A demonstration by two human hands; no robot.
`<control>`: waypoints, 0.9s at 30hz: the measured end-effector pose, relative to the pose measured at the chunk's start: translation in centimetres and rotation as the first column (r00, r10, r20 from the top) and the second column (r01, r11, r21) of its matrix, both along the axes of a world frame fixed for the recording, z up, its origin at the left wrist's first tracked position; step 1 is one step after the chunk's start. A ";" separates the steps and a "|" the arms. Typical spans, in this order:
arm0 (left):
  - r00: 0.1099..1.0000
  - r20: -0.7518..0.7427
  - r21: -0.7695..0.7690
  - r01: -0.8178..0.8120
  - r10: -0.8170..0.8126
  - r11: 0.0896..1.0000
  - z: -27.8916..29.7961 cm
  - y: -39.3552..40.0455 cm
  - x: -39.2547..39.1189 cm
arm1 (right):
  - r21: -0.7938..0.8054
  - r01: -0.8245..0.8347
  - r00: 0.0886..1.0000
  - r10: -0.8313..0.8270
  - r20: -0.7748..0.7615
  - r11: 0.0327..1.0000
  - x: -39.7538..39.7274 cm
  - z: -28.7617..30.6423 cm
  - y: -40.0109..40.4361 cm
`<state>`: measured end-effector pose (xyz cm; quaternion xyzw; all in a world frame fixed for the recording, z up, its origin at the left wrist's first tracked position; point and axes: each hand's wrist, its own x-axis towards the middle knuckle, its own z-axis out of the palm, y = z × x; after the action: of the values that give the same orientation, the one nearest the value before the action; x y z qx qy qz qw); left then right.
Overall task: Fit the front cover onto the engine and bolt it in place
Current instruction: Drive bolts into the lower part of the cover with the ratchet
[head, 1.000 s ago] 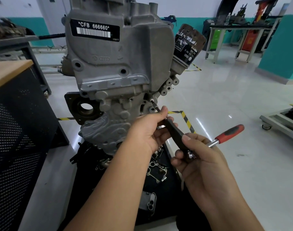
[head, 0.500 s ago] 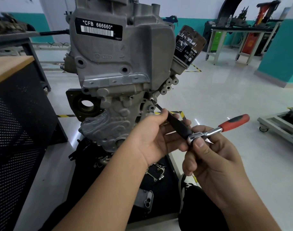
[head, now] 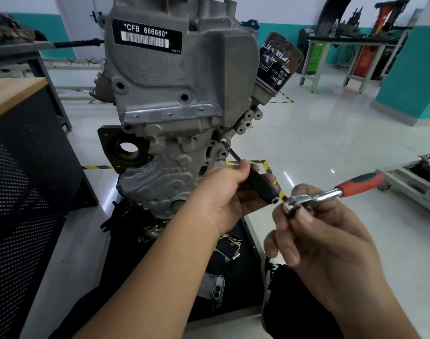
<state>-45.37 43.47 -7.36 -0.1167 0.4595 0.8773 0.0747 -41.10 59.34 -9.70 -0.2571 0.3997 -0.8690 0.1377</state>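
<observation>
Front cover (head: 175, 94) seated on engine, bolting underway: left hand (head: 223, 194) grips bit driver (head: 258, 184) on bolt (head: 223, 140), right hand (head: 314, 231) pinches ratchet (head: 331, 193); next, couple ratchet head to driver.

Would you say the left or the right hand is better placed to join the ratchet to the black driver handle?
Right. The right hand holds the ratchet, its head just off the black driver handle; the left hand grips that handle, its tip at a bolt.

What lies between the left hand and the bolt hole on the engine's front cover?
In the head view, only the driver's thin metal shaft spans that stretch, running from the left hand, which grips its black handle, to the front cover.
</observation>
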 end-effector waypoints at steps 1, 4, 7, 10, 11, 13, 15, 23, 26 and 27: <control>1.000 0.000 -0.018 0.004 -0.004 1.000 -0.2 0.1 0.0 | 0.013 0.013 0.999 -0.013 0.033 1.000 0.0 0.1 0.5; 1.000 0.005 -0.029 0.002 -0.002 1.000 -0.6 0.3 -0.1 | 0.158 0.186 0.968 -0.208 0.142 0.970 -0.2 -0.2 1.1; 0.999 0.013 -0.060 -0.037 0.038 0.998 -0.7 -0.1 -0.5 | 0.247 0.309 0.870 -0.378 0.318 0.918 -1.2 -0.6 0.5; 0.996 0.031 -0.113 -0.078 0.082 0.990 -1.1 -0.2 -0.8 | 0.331 0.360 0.812 -0.467 0.350 0.872 -1.6 -0.6 -0.7; 0.995 0.032 -0.121 -0.090 0.094 0.989 -1.2 -0.1 -0.8 | 0.323 0.351 0.823 -0.454 0.341 0.879 -1.5 -0.6 -1.1; 0.991 0.024 -0.137 -0.125 0.130 0.983 -1.4 0.1 -0.8 | 0.307 0.362 0.856 -0.444 0.265 0.880 -1.1 -0.9 -2.0; 0.983 0.000 -0.136 -0.181 0.182 0.974 -1.4 0.3 -0.7 | 0.314 0.431 0.862 -0.489 0.134 0.846 -0.6 -1.0 -2.8; 0.999 -0.043 -0.139 -0.003 -0.003 0.990 -1.6 0.0 -0.5 | 0.407 0.708 0.682 -0.708 -0.183 0.577 0.2 -1.4 -4.6; 0.997 -0.080 -0.151 -0.030 0.018 0.988 -1.7 -0.1 -0.6 | 0.447 0.695 0.691 -0.694 -0.201 0.563 0.2 -1.5 -4.7; 0.997 -0.073 -0.157 -0.050 0.039 0.986 -1.6 0.0 -0.6 | 0.443 0.686 0.699 -0.691 -0.183 0.577 0.2 -1.6 -4.7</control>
<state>-45.94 43.46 -9.00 -0.1021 0.5276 0.8428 0.0293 -40.87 54.60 -11.31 -0.0348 0.6688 -0.7275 -0.1493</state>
